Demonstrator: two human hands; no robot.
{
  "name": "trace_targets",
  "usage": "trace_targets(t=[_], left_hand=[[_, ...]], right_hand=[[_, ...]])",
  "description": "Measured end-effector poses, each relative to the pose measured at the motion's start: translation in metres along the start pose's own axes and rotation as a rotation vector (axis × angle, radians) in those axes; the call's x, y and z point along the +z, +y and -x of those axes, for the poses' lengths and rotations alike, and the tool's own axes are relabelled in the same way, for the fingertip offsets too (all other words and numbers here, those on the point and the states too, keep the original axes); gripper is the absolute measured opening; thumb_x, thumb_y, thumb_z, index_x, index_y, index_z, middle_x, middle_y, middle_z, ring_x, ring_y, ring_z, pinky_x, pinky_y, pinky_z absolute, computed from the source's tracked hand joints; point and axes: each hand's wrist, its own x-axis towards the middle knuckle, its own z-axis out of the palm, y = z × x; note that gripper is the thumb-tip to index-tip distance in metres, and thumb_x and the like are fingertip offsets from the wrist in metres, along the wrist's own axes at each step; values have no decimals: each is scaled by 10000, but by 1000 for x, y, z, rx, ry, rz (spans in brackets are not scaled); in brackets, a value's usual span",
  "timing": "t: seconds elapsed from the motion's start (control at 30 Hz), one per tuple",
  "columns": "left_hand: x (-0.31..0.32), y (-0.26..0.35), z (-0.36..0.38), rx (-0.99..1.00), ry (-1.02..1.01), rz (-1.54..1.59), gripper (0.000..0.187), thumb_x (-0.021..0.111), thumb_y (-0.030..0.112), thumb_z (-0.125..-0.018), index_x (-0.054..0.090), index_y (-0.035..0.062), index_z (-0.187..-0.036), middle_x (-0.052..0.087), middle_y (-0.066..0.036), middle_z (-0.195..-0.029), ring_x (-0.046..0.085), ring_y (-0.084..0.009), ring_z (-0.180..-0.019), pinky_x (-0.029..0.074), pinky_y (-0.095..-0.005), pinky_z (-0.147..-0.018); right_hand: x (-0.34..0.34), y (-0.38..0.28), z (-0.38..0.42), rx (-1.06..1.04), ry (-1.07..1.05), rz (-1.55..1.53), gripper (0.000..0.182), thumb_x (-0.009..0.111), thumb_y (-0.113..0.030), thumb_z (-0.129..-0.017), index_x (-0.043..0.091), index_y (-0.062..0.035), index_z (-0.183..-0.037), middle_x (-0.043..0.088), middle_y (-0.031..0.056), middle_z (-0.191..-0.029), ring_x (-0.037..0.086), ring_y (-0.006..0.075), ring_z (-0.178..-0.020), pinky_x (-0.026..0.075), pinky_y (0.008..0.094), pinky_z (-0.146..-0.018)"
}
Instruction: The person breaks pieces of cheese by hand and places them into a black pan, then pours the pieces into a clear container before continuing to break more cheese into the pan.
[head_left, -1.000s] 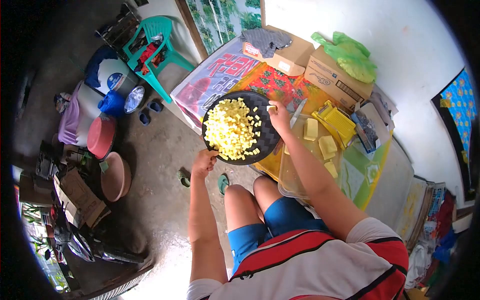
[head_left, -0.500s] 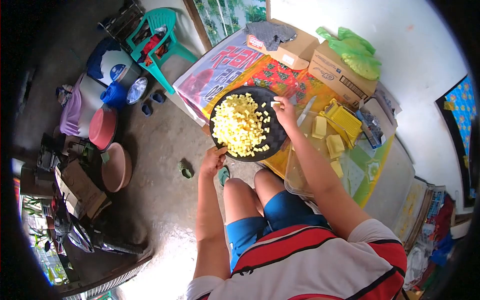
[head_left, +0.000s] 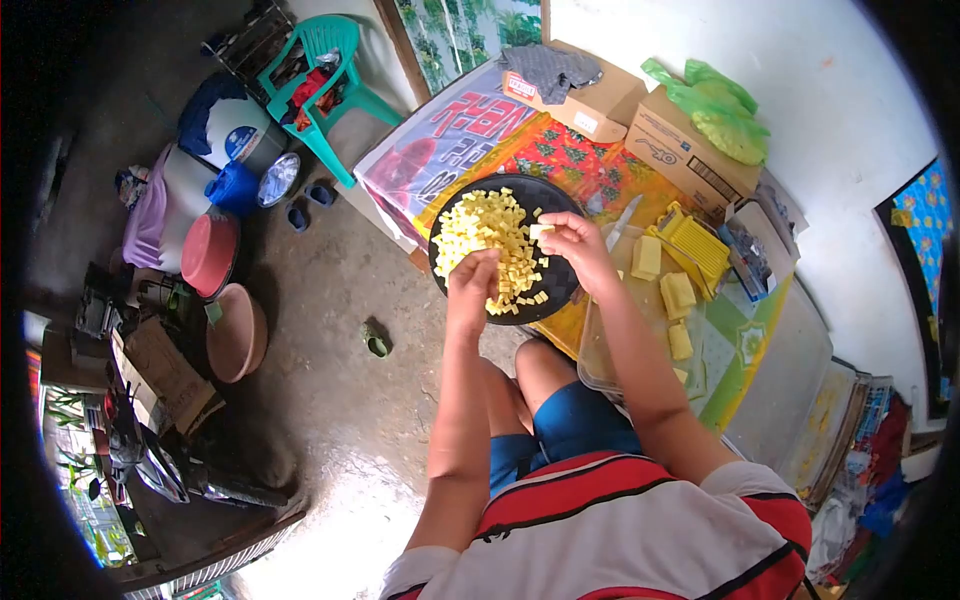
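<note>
A round black tray (head_left: 556, 283) holds a heap of small pale yellow cubes (head_left: 482, 228) at the table's left edge. My right hand (head_left: 580, 250) is over the tray's right side, pinching a larger pale yellow piece (head_left: 541, 231) between thumb and fingers. Above the lower left of the heap, my left hand (head_left: 470, 283) has its fingers closed; whatever they hold, if anything, is hidden. Beside my right forearm lies a clear plastic container (head_left: 597, 365) with several yellow blocks (head_left: 677, 296). A knife (head_left: 622, 222) rests at the container's far end.
Right of the container is a yellow slotted plastic object (head_left: 692, 250). Cardboard boxes (head_left: 690, 150) and a green plastic bag (head_left: 715, 115) stand at the table's back. A green chair (head_left: 325, 95), basins (head_left: 237, 335) and a clog (head_left: 376, 338) are on the floor to the left.
My left hand has left the tray's near rim and moved up and right over the cubes. My right hand has shifted slightly down, still pinching a yellow piece. The view has shifted slightly.
</note>
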Motion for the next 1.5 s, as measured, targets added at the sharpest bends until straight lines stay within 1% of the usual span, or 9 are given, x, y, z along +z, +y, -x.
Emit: trace_targets(t=[0.17, 0.5, 0.6, 0.73, 0.93, 1.03, 1.13, 1.23, 1.5], left_hand=[[33, 3, -6, 12, -202, 56, 200, 655, 182, -874, 596, 13, -963, 521, 17, -656, 434, -53, -492, 366, -200, -431], [38, -15, -17, -47, -224, 121, 119, 612, 98, -891, 595, -17, -916, 556, -12, -670, 449, -53, -496, 374, -201, -431], [33, -31, -23, -82, -172, -25, 127, 624, 101, -871, 601, -22, -889, 555, -10, -658, 458, -60, -504, 375, -208, -443], [29, -61, -30, 75, -14, -417, 124, 608, 114, -854, 608, -6, -884, 529, -2, -621, 433, -62, -445, 328, -214, -385], [23, -58, -25, 21, -35, -532, 198, 606, 188, -877, 628, -3, -829, 539, -5, -619, 417, -64, -418, 328, -217, -376], [28, -42, -18, -58, -57, -435, 249, 618, 249, -888, 623, 2, -854, 527, -1, -609, 399, -62, -402, 314, -218, -366], [39, -24, -4, -95, -159, -98, 242, 635, 249, -888, 613, 8, -885, 506, 11, -600, 383, -57, -405, 303, -212, -369], [41, -20, -1, -37, -175, -41, 196, 644, 207, -884, 603, 16, -904, 491, 21, -603, 373, -50, -424, 300, -205, -381], [35, -26, -4, -101, -185, 110, 148, 635, 166, -886, 604, 22, -907, 503, 18, -626, 383, -47, -452, 306, -203, -398]], right_hand=[[6, -10, 14, 17, -42, 149, 286, 671, -59, -818, 605, -4, -1091, 641, 30, -894, 586, 85, -810, 480, 241, -739], [-7, 1, 14, 102, 26, 2, 302, 678, -83, -809, 606, 8, -1088, 644, 32, -892, 592, 85, -783, 480, 227, -715], [-16, 16, 13, 153, 78, 49, 295, 675, -87, -796, 621, 0, -1073, 648, 38, -899, 598, 88, -780, 487, 232, -701], [-27, 38, 16, 171, 135, 207, 304, 664, -75, -777, 641, -14, -1074, 653, 41, -912, 607, 93, -781, 499, 236, -683], [-27, 38, 21, 146, 147, 168, 325, 660, -78, -787, 629, -23, -1106, 656, 57, -918, 621, 109, -798, 515, 247, -694], [-22, 31, 23, 142, 121, 105, 335, 667, -93, -801, 608, -19, -1122, 655, 69, -928, 631, 126, -805, 524, 258, -715], [-14, 21, 27, 154, 79, 50, 342, 667, -103, -814, 591, -8, -1133, 654, 80, -943, 636, 140, -812, 528, 269, -733], [-7, 11, 30, 142, 46, 24, 340, 659, -101, -824, 582, 8, -1136, 652, 88, -954, 638, 147, -819, 528, 275, -746], [-3, 9, 33, 164, 50, -120, 345, 652, -96, -828, 570, 19, -1142, 649, 90, -976, 642, 161, -848, 529, 286, -761]])
